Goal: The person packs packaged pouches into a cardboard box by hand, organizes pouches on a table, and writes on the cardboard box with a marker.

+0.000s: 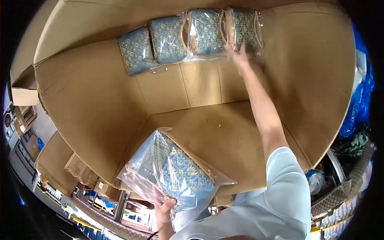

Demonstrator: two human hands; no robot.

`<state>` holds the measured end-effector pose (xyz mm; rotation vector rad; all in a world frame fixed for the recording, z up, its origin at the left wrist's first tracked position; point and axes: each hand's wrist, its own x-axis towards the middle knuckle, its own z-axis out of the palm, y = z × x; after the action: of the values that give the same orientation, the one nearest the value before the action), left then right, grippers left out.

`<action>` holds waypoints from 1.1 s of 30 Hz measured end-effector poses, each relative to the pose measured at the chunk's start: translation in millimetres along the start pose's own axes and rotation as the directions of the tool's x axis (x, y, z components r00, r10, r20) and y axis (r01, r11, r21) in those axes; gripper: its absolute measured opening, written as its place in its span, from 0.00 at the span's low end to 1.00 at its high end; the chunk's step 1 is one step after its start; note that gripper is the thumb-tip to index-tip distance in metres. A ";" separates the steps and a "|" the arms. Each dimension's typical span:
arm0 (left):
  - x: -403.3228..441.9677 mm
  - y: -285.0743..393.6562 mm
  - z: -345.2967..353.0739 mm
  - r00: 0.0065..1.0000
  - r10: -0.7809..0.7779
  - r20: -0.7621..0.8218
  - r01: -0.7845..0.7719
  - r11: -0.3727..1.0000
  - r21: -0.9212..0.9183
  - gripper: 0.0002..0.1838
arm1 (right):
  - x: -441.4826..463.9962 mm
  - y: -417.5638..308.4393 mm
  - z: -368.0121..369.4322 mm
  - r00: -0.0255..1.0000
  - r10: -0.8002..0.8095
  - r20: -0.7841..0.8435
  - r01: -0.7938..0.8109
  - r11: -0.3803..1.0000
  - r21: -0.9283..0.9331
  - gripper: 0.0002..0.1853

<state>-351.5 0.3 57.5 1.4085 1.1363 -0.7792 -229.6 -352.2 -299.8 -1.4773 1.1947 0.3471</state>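
Note:
My left hand (165, 210) is closed on the lower edge of a blue handbag (182, 170) with a gold pattern, wrapped in clear plastic. This handbag is tilted, near my body and over the front of a large cardboard box (208, 124). My right hand (241, 58) reaches deep into the box, fingers spread, at the lower edge of the rightmost wrapped handbag (245, 28). Whether its fingertips touch the plastic I cannot tell. Beside that one, a row of similar wrapped handbags (206, 32) stands along the far wall, with tan handles showing through the plastic.
High cardboard walls (316, 72) surround the box interior. Brown cartons (58, 160) stand outside on the left. Blue plastic sheeting (360, 104) hangs at the right, above a metal rail (340, 192). Shelving with goods appears along the bottom.

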 end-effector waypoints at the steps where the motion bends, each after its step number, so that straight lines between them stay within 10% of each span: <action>1: -0.2 2.5 10.5 0.999 0.016 0.036 -0.014 0.999 -0.041 0.50 | -48.0 -7.1 -1.1 0.986 -0.104 0.129 0.110 0.993 -0.038 0.56; 3: -4.4 13.8 30.0 0.988 -0.004 0.156 0.021 0.994 -0.107 0.49 | -138.7 -18.7 -19.2 0.584 0.009 0.812 -0.094 0.994 0.057 0.55; 5: 0.4 13.4 46.4 0.972 -0.011 0.235 0.036 0.994 -0.103 0.47 | -212.0 -25.3 -32.9 0.174 0.081 0.981 -0.338 0.941 -0.018 0.58; 6: 2.7 11.6 58.2 0.964 0.008 0.264 0.005 0.999 -0.049 0.48 | -238.2 -15.5 -32.5 0.226 -0.222 0.949 -0.208 0.940 0.269 0.53; 9: 14.8 17.3 90.0 0.945 0.073 0.319 -0.118 0.985 0.124 0.47 | -258.6 -28.2 -54.3 0.444 0.192 0.875 -0.682 0.706 0.191 0.49; 12: 20.8 -3.7 80.0 0.874 0.335 0.352 -0.436 0.860 0.266 0.42 | -217.9 -27.4 -82.0 0.773 -0.004 0.635 -0.413 0.756 0.508 0.48; 14: 10.6 -6.2 64.7 0.734 0.518 0.439 -0.667 0.427 0.610 0.34 | -166.9 -46.3 -111.8 0.876 -0.174 0.450 -0.130 0.812 0.568 0.45; 15: 10.4 -16.1 53.9 0.732 0.519 0.442 -0.669 0.426 0.609 0.34 | -143.4 -58.8 -126.8 0.933 -0.089 0.350 -0.099 0.869 0.484 0.42; 17: 16.6 -38.6 32.9 0.655 0.534 0.535 -0.691 0.136 0.710 0.29 | -70.5 -59.1 -148.7 0.955 0.076 0.288 -0.203 0.873 0.443 0.33; 18: 22.1 -47.6 35.6 0.626 0.578 0.524 -0.684 0.084 0.725 0.24 | -13.4 -36.1 -161.3 0.934 -0.113 0.338 -0.058 0.887 0.458 0.30; 20: 20.6 -47.0 41.8 0.630 0.576 0.520 -0.661 0.047 0.749 0.23 | 24.8 -33.1 -151.1 0.911 -0.391 -0.129 0.354 0.904 -0.240 0.32; 21: 22.3 -45.9 45.2 0.621 0.582 0.526 -0.650 0.006 0.760 0.21 | 39.4 -21.8 -143.8 0.736 -0.624 -0.261 0.329 0.667 -0.668 0.33; 26: 28.9 -47.5 49.5 0.596 0.589 0.546 -0.651 -0.043 0.758 0.17 | 4.7 13.1 -49.2 0.967 -0.252 0.024 0.189 0.655 -0.732 0.48; 33: 34.6 -39.5 57.3 0.436 0.659 0.612 -0.745 -0.116 0.656 0.14 | 45.0 -13.4 -40.5 0.997 -0.060 -0.051 0.012 0.754 -0.657 0.38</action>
<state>-369.5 -51.3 2.2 2.5299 -0.5257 -0.5560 -214.9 -410.7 -314.1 -2.1338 1.1477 0.7552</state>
